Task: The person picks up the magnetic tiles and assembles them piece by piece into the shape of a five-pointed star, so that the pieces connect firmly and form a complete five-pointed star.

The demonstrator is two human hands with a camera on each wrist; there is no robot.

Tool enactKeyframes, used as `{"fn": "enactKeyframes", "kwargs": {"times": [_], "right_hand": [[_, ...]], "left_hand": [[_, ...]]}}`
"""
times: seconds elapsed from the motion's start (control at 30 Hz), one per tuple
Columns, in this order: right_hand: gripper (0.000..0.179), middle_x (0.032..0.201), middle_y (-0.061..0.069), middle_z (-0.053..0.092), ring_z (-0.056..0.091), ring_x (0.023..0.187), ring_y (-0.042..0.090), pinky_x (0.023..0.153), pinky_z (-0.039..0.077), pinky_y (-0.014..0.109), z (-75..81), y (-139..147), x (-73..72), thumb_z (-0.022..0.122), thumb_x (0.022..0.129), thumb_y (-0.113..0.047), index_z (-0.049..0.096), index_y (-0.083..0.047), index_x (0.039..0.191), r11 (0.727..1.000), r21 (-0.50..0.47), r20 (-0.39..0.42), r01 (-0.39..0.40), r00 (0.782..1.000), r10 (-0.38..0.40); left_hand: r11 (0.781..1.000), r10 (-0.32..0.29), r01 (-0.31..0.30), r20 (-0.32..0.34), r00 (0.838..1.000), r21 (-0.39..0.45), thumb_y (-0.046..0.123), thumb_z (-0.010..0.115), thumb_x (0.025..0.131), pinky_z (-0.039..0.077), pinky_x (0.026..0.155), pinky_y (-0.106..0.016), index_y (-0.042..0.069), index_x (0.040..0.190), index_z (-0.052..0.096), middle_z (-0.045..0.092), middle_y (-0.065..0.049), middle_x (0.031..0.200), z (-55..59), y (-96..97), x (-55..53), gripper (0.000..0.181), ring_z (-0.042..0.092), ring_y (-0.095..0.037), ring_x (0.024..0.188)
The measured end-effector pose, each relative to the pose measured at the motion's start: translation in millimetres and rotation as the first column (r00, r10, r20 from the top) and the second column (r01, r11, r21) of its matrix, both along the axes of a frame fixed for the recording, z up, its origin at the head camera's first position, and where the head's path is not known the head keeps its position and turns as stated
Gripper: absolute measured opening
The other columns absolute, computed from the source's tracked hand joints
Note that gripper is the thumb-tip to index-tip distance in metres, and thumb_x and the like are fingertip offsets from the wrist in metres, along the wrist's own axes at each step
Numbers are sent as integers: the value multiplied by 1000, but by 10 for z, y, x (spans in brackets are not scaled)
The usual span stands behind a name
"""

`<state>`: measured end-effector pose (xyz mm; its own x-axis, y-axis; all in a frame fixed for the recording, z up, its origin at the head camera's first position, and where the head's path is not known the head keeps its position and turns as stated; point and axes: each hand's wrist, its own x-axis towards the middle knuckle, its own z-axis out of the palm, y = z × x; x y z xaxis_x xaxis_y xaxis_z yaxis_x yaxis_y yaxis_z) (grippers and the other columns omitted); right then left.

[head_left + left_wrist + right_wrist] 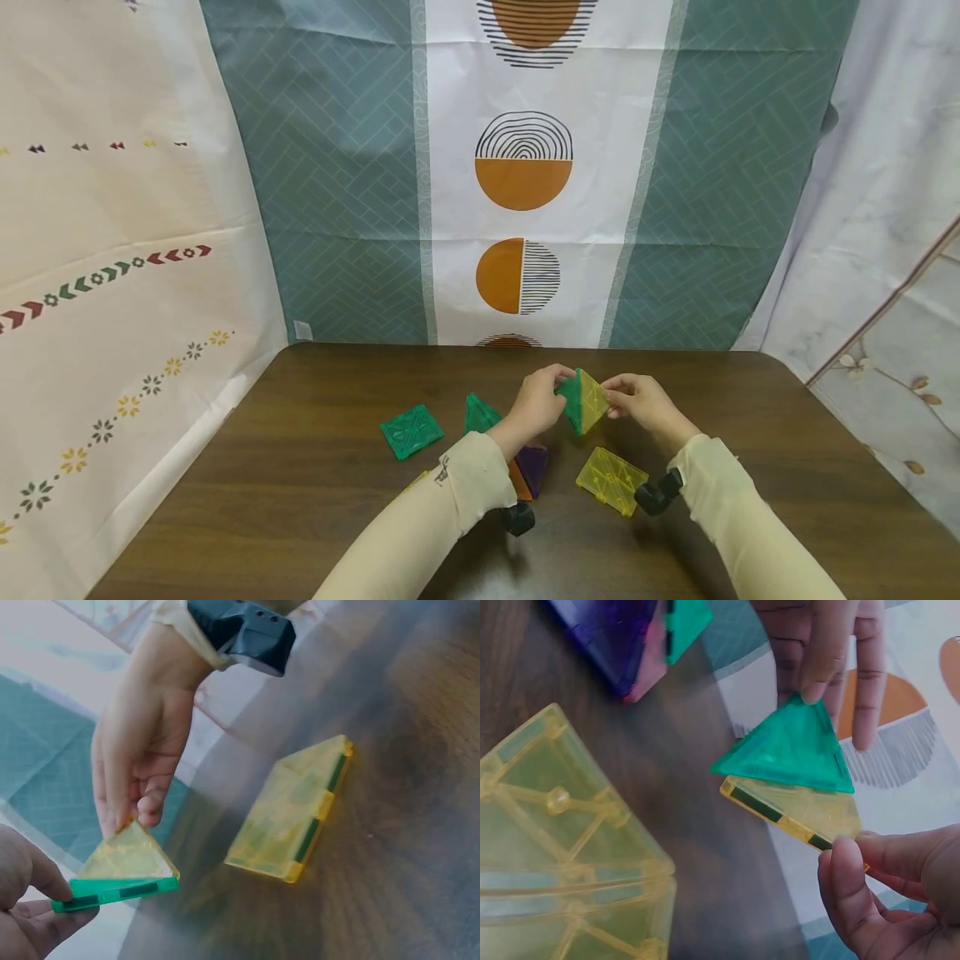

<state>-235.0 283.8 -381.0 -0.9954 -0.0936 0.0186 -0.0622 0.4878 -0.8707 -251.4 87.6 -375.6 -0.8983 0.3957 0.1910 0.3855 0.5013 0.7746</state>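
My left hand (pixel 536 404) pinches a green triangular magnetic tile (pixel 572 402) by its outer corner. Opposite it, my right hand (pixel 643 404) pinches a yellow triangular magnetic tile (pixel 593 402) between thumb and fingers. The two triangles meet edge to edge, held up above the table and set at an angle to each other. In the right wrist view the green triangle (pixel 795 750) faces the camera, with the yellow one (pixel 802 814) below it. Dark magnet strips line the green tile's edge (pixel 120 892) in the left wrist view.
Yellow tiles (pixel 611 481) lie on the wooden table (pixel 300 500) below my right hand. A green square tile (pixel 412 432) lies to the left. Green (pixel 480 414), purple (pixel 532 468) and orange (pixel 517 482) tiles stand partly behind my left forearm, which also hides most of another yellow piece.
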Motion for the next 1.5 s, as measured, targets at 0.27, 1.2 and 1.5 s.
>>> {"fn": "enactKeyframes", "kwargs": {"times": [0.27,1.2,1.5], "right_hand": [[30,85,2,62,62,69,5,71,57,25,111,-6,28,54,96,-4,53,16,119,994,-91,-24,-61,998,59],[28,89,-3,56,63,73,6,75,55,17,-351,-663,308,51,99,-6,49,9,122,834,-538,87,121,992,-88],[19,88,-3,54,62,74,8,74,55,18,-494,-796,327,47,99,0,51,5,116,790,-588,130,176,984,-123]], "left_hand": [[999,-1,-2,46,999,52,-8,53,91,53,78,-28,10,129,59,64,-10,115,100,-168,-97,43,60,-23,104],[971,-173,183,75,982,-152,-1,53,96,51,95,-38,11,126,62,66,-12,117,53,-563,-343,34,60,-25,108],[959,-210,229,123,970,-166,-1,51,96,51,77,-27,11,123,64,66,-12,114,-56,-588,-423,33,60,-20,93]]}}
